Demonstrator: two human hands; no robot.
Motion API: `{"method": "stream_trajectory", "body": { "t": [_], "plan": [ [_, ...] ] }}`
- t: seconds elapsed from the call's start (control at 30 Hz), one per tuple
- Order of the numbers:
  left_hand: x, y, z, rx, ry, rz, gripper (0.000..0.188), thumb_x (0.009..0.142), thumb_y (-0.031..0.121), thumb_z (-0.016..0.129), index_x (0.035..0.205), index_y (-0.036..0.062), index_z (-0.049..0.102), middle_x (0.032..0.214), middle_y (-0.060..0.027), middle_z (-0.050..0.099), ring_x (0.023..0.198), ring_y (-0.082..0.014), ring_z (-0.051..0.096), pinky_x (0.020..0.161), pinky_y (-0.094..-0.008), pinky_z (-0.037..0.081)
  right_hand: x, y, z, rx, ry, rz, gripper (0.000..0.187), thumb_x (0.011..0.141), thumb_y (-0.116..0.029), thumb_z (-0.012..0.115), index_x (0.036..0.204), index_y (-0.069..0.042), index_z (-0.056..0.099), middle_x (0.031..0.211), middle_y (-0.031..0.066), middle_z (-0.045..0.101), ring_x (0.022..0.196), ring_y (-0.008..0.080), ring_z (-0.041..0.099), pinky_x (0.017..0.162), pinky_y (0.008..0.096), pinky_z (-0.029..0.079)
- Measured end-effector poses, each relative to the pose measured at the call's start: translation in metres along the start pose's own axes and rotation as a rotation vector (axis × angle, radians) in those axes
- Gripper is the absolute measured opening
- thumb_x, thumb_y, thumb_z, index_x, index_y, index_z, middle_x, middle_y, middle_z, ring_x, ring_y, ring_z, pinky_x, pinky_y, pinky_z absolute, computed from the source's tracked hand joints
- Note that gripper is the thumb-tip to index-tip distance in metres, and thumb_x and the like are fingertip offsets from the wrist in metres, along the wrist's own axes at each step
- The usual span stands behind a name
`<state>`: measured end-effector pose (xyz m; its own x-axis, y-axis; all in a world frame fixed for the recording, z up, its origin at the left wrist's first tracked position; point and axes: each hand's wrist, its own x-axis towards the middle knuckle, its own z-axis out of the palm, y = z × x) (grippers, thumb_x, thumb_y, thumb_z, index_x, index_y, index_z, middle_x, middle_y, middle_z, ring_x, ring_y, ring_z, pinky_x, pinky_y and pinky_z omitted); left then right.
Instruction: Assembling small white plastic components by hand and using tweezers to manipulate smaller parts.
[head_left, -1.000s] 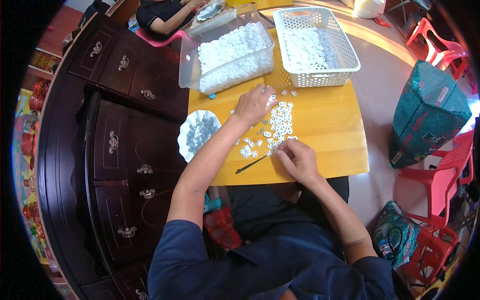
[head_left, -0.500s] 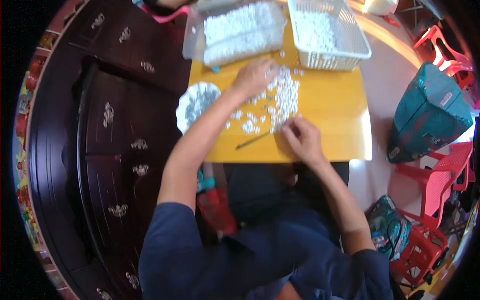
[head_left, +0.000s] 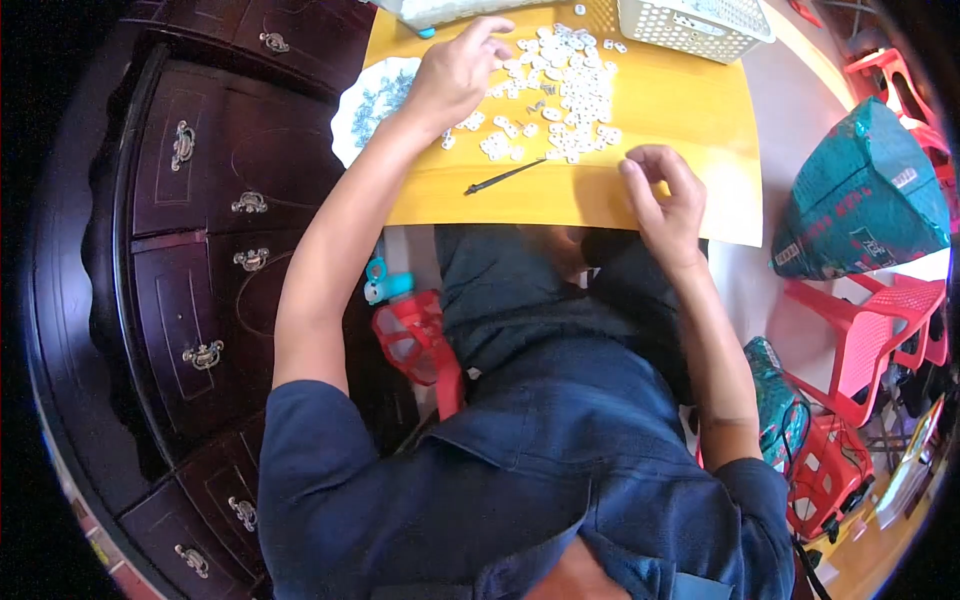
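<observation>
Many small white plastic pieces (head_left: 580,90) lie spread in a loose pile on the yellow table. My left hand (head_left: 462,70) hovers at the pile's left edge, its fingers apart and nothing visible in them. To the right of the pile, my right hand (head_left: 668,200) is near the table's front edge. Its fingers curve loosely, thumb apart, with no object between them. Between the hands lies a thin dark tool (head_left: 505,177), its tip close to the nearest white pieces. A few small dark bits (head_left: 537,105) lie among the white ones.
A white scalloped plate (head_left: 345,125) with small grey pieces stands left, partly behind my left forearm. At the far side are a clear bin (head_left: 440,12) and a cream perforated basket (head_left: 700,30). Dark drawers (head_left: 170,180) flank the left; a teal bag (head_left: 860,200) and red chairs (head_left: 835,330) stand right.
My view has tilted, so the table sits higher in the picture. My left hand has moved left off the pile. My right hand has drawn away from the dark tool toward the right.
</observation>
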<state>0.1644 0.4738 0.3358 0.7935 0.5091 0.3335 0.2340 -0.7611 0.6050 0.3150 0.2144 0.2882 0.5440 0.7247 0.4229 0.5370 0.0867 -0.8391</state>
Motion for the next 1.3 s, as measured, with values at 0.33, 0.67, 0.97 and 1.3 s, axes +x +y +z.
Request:
{"method": "stream_trajectory", "body": {
  "t": [0.33,0.67,0.97,1.3],
  "plan": [
    [-0.08,-0.014,-0.036,-0.107,0.021,-0.261,0.022,0.1,0.015,0.049,0.111,0.0017,0.062,0.089,-0.0132,0.073,0.083,-0.0256,0.072,0.076,-0.0377,0.056,-0.036,0.023,-0.017,0.112,0.02,0.239,0.007,0.094,-0.006,0.069,0.097,-0.001,0.065,0.085,0.0031,0.065,0.076,0.0084,0.06,0.07,0.0245,0.051],
    [-0.026,0.011,-0.056,0.363,-0.263,-0.211,0.025,0.094,0.017,0.05,0.11,0.0106,0.068,0.096,-0.0204,0.071,0.091,-0.0397,0.068,0.081,-0.0499,0.053,-0.032,0.012,-0.016,-0.023,0.011,0.133,0.006,0.09,-0.005,0.07,0.09,-0.002,0.065,0.076,0.0058,0.064,0.061,0.0116,0.059,0.059,0.0264,0.05],
    [0.129,0.006,-0.11,0.686,0.165,0.178,0.04,0.094,0.018,0.052,0.132,0.0069,0.058,0.123,-0.0217,0.064,0.113,-0.04,0.062,0.093,-0.0489,0.05,-0.026,0.006,-0.015,0.004,-0.017,0.151,0.007,0.089,-0.005,0.07,0.091,-0.002,0.064,0.076,0.0077,0.062,0.064,0.0148,0.059,0.061,0.0275,0.049],
    [-0.07,0.055,-0.024,0.214,-0.115,-0.127,0.02,0.084,0.016,0.075,0.099,0.0041,0.072,0.094,-0.0112,0.071,0.079,-0.0256,0.069,0.071,-0.035,0.054,-0.001,0.009,-0.012,-0.178,-0.132,0.071,0.009,0.088,-0.01,0.071,0.094,-0.005,0.066,0.081,0.0129,0.066,0.07,0.0279,0.066,0.063,0.0356,0.053]
  ]
}}
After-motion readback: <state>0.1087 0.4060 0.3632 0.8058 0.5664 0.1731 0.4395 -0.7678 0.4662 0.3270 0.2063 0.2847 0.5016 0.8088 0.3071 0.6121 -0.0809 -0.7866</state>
